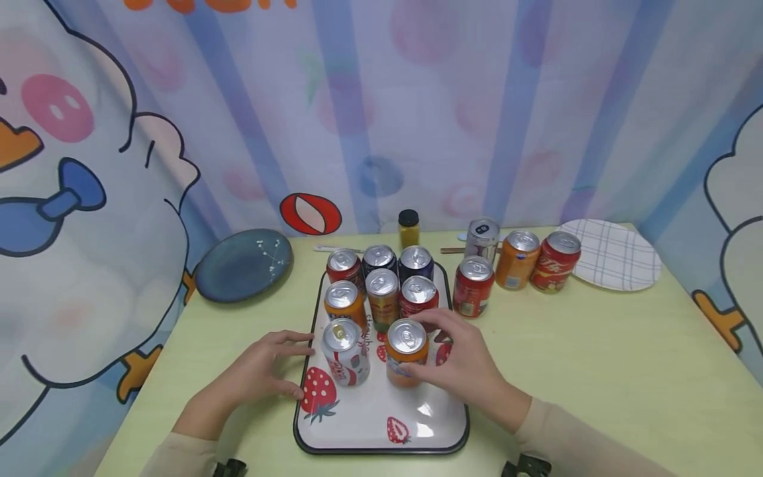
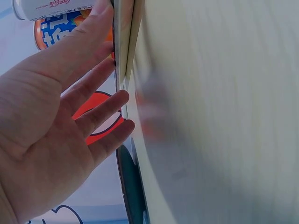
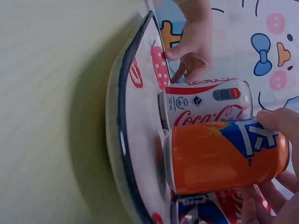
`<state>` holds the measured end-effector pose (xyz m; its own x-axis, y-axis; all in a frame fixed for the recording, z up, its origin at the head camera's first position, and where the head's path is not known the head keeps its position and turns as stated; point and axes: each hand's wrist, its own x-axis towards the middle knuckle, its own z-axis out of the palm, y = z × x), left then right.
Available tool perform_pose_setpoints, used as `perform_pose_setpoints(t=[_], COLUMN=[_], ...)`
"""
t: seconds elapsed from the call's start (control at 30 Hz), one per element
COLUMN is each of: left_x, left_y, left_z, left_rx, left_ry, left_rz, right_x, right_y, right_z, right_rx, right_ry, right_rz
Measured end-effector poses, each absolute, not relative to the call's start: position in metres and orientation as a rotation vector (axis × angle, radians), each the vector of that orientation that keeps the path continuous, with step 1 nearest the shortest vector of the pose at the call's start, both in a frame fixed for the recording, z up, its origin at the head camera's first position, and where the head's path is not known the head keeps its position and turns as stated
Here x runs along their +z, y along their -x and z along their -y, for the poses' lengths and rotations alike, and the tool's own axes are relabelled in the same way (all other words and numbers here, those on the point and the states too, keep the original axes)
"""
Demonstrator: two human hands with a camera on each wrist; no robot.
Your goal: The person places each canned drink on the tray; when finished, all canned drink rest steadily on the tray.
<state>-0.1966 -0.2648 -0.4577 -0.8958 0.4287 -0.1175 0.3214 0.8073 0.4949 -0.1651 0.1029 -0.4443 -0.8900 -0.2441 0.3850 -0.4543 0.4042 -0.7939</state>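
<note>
Orange can (image 1: 406, 353) stands upright on the strawberry tray (image 1: 381, 424), top facing up, front row, just beside the white can (image 1: 346, 352). Right hand (image 1: 461, 364) grips it, fingers curled round its side, thumb near the rim. Left hand (image 1: 262, 371) lies on the table (image 1: 596, 371), fingers relaxed, slightly spread, tips touching the tray's left edge.

A staged tabletop set in a home-like room, not a real kitchen: a pale green table (image 1: 596, 371) boxed in by cartoon-print curtains (image 1: 417, 99), laid with plates (image 1: 243, 265), a strawberry tray (image 1: 369, 424) and drink cans (image 1: 518, 258)
</note>
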Motion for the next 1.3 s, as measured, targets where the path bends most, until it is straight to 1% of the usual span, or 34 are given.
perform_pose_setpoints(t=[0.33,0.6,0.8,1.03,1.17,1.3], left_x=[-0.462,-0.464,-0.463,-0.461,-0.459,-0.460], left_y=[0.197,0.198,0.196,0.197,0.197,0.197], left_z=[0.267,0.269,0.271,0.267,0.265,0.265], left_rx=[0.696,0.709,0.710,0.718,0.710,0.708], left_ry=[-0.618,-0.631,-0.608,-0.635,-0.634,-0.652], left_rz=[-2.772,-2.780,-2.787,-2.776,-2.785,-2.784], right_x=[-0.455,-0.454,-0.453,-0.452,-0.453,-0.456], right_y=[0.171,0.173,0.173,0.183,0.194,0.207], right_z=[-0.074,-0.076,-0.091,-0.128,-0.150,-0.169], right_rx=[1.403,1.369,1.421,1.319,1.274,1.202], right_ry=[-0.535,-0.611,-0.693,-0.600,-0.573,-0.485], right_rz=[2.472,2.419,2.319,2.294,2.244,2.192])
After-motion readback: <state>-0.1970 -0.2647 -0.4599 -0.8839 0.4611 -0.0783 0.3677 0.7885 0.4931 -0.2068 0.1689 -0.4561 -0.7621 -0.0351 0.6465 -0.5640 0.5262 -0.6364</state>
